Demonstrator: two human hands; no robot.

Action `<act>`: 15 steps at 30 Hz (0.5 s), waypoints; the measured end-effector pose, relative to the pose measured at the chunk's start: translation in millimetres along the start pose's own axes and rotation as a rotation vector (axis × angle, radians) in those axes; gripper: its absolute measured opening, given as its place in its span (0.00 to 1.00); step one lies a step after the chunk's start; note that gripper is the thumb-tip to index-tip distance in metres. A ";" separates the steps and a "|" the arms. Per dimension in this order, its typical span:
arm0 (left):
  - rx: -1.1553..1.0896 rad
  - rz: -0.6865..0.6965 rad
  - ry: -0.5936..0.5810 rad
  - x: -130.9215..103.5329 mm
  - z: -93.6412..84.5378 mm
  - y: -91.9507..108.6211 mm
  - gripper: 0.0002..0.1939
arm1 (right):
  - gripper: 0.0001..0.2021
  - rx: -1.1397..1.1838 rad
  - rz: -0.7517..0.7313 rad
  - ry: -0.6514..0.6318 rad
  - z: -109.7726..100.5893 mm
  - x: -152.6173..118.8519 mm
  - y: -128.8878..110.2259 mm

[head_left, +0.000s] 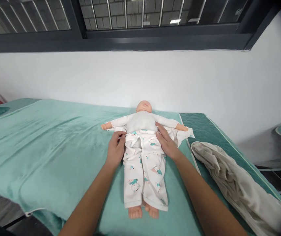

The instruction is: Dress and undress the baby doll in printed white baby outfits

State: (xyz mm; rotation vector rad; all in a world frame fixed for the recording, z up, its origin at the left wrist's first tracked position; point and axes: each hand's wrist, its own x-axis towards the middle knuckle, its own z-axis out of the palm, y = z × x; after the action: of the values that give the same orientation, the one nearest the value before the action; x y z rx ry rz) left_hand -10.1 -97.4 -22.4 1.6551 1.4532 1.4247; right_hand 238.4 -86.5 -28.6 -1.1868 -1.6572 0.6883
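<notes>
A baby doll (144, 106) lies on its back with its arms stretched out and its bare feet toward me. It has on a white top (140, 122) and white patterned trousers (145, 170). My left hand (116, 146) rests against the left side of the trousers' waist, its fingers curled in at the edge; what they hold, if anything, is hidden. My right hand (165, 140) lies with fingers apart on the right side of the doll's waist. Patterned white cloth (180, 135) sticks out from under the doll's arm at the right.
A green sheet (56, 147) covers the bed. A rolled beige blanket (239, 186) lies at the right on a darker green quilted cover (197, 123). Behind stands a white wall (155, 78) below a barred window. Something red shows at the far left.
</notes>
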 end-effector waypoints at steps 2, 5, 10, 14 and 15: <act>-0.042 0.000 -0.050 -1.1 -1.1 -5.1 0.14 | 0.29 -0.024 -0.023 0.048 -1.1 -1.5 -2.9; -0.077 0.069 -0.161 -3.4 -3.9 -8.8 0.21 | 0.27 -0.074 -0.125 0.104 -6.5 -5.3 -9.8; -0.048 0.110 -0.195 -5.0 -6.0 -5.7 0.24 | 0.23 -0.144 -0.205 0.025 -20.7 -10.0 -14.8; -0.037 0.072 -0.176 -4.6 -4.4 -5.5 0.22 | 0.16 -0.116 -0.127 -0.008 -28.4 -6.9 -5.9; -0.031 0.071 -0.167 -4.6 -3.9 -6.1 0.22 | 0.14 -0.103 -0.100 -0.019 -29.1 -6.0 -4.0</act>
State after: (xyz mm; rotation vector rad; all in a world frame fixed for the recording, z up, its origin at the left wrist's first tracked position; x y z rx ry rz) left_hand -15.5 -100.8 -28.1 1.7770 1.2855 1.3047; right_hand 263.9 -95.8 -16.0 -1.1635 -1.7738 0.5592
